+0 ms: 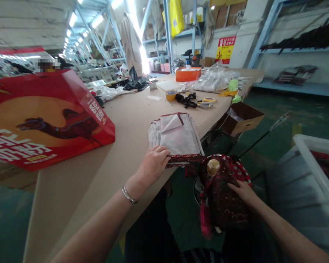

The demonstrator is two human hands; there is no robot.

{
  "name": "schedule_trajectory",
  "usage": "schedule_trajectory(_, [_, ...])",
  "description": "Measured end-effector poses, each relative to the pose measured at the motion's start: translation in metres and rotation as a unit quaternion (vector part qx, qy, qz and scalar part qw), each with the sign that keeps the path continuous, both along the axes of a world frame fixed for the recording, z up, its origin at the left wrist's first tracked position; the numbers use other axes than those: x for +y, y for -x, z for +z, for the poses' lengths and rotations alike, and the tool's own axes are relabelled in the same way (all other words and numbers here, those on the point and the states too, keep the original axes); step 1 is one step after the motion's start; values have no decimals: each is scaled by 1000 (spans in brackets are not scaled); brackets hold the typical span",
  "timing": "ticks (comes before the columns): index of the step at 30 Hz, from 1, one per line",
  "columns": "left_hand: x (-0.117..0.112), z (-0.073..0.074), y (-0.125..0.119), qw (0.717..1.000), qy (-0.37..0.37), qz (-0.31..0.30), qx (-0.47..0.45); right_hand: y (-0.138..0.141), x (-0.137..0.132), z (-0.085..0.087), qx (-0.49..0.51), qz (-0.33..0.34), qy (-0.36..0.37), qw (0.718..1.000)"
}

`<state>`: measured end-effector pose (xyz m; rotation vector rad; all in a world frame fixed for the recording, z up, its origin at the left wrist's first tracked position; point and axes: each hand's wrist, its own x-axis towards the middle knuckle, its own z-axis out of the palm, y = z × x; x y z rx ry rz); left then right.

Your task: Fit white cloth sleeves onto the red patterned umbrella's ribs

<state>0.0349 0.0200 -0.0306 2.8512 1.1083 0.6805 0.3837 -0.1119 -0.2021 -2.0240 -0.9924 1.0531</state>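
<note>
The left hand (pixel 155 164) lies on the near end of the pale cloth stack (pixel 178 140), fingers together, probably to keep the layers from sliding off the table's (pixel 131 128) edge; I can't tell whether it pinches any. Beside the table, the right hand (pixel 244 191) rests on the dark red patterned bundle (pixel 224 204), perhaps steadying it, though whether it grips I can't tell.

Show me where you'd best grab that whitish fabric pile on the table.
Probably its near right corner, coming from the right, thumb above and fingers beneath: that corner of the whitish fabric pile juts past the edge of the table, leaving its underside reachable. The left hand rests at the near left corner.
</note>
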Motion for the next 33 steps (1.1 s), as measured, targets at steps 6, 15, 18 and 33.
schedule_trajectory(6, [4,5,1,1000,-13,5,1,-15,11,23,-173,-101,-140,970])
schedule_trajectory(15, [5,29,-21,985,-21,111,-132,154,65,217,-367,321,-396,778])
schedule_trajectory(18, [9,38,-20,980,-36,107,-165,159,116,219,-410,310,-243,822])
schedule_trajectory(33, [10,52,-5,861,107,144,-476,166,133,211,159,196,-234,939])
